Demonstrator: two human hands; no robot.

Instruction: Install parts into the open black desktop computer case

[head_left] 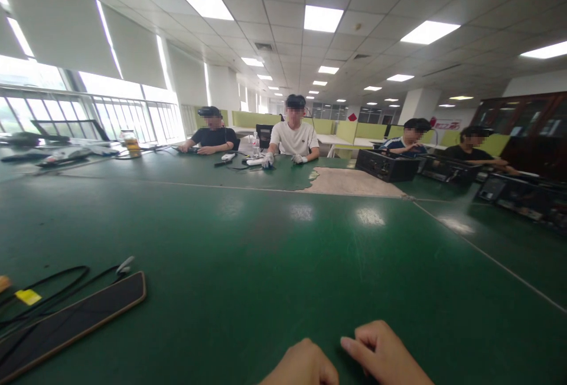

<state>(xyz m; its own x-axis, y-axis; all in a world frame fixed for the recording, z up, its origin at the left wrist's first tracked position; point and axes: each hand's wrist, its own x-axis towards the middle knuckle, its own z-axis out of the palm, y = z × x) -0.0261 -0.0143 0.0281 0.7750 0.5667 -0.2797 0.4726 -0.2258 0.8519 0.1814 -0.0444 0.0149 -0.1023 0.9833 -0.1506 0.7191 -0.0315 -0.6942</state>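
At the bottom edge, my left hand [305,366] rests low over the green tabletop [248,290], its fingers curled in and partly cut off by the frame. To its right is my right hand [384,351], loosely closed, with the thumb pointing left toward the other hand. A small gap separates the two. Nothing shows in either hand. Off to the left lies a long dark flat panel with a tan border [84,320]. Black cables [66,279] with a yellow tag [28,297] run behind and across it.
Across the table sit a person in a white shirt and gloves [295,134] and another in black [211,137]. Black equipment cases [387,165] stand at the right before two more people. A worn bare patch [354,183] marks the far tabletop. A jar [132,144] stands far left.
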